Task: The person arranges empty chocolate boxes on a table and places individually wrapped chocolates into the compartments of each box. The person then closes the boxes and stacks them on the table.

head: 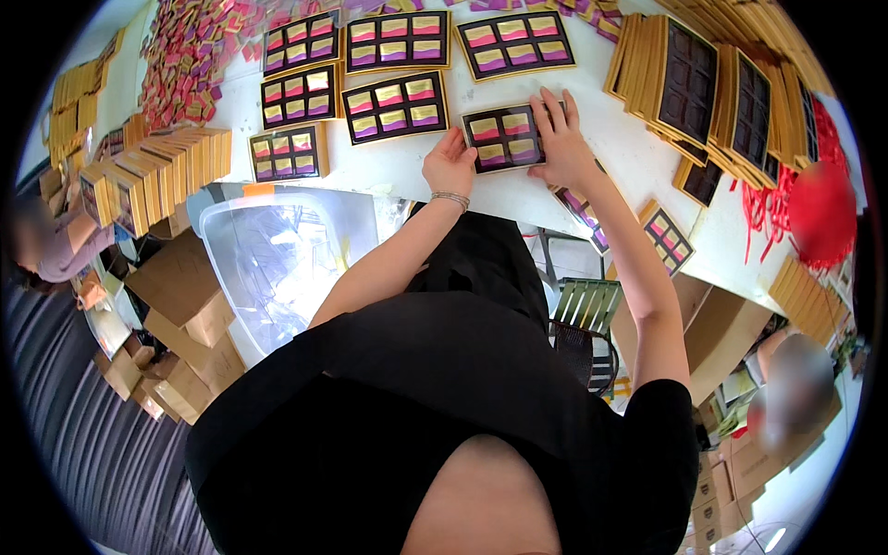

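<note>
In front of me on the white table lies a dark-trayed box with gold edges (494,142), filled with small pink-and-gold and purple-and-gold packets. A clear, shiny cover seems to lie over it. My left hand (449,165) holds its left edge, the thumb at the lower corner. Across its right end my right hand (560,142) is spread, fingers over the far edge and thumb at the near edge, hiding the packets there. Just beyond stand similar filled boxes (395,107), (515,45). Under my right forearm lies another filled box (583,211), partly hidden.
At the right stand stacks of boxes with bare dark trays (687,76), beside red ribbons (760,208). Loose packets (184,66) heap up at the far left, above a row of gold-edged boxes (163,173). A clear plastic bin (208,229) stands below the table edge. Two people are nearby.
</note>
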A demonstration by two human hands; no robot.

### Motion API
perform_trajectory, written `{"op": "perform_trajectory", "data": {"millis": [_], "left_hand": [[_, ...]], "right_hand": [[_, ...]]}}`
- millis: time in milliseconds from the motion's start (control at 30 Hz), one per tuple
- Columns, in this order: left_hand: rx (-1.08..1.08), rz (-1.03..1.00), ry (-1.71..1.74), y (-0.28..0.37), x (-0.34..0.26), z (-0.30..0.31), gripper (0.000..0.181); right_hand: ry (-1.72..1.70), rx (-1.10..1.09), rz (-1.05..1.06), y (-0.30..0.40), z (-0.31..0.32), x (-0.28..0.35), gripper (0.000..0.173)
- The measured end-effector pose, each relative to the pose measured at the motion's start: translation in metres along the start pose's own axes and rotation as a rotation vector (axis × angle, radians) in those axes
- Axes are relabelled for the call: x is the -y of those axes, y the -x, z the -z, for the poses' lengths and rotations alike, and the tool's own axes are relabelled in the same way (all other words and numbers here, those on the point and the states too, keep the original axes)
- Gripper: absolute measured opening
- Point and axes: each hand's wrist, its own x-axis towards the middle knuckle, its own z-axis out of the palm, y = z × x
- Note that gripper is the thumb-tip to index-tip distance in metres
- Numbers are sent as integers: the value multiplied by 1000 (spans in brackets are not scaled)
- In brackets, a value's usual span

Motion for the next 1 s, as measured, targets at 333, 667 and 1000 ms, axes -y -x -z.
{"op": "perform_trajectory", "data": {"millis": [333, 667, 1000], "left_hand": [[478, -76, -166, 37, -69, -53, 55], [1012, 31, -456, 51, -2, -95, 69], [988, -130, -727, 169, 17, -224, 78]], "right_hand": [[-14, -554, -435, 108, 52, 61, 93], [-1324, -961, -1042, 208, -63, 54, 77], [-941, -1095, -1141, 337, 73, -48, 46]]}}
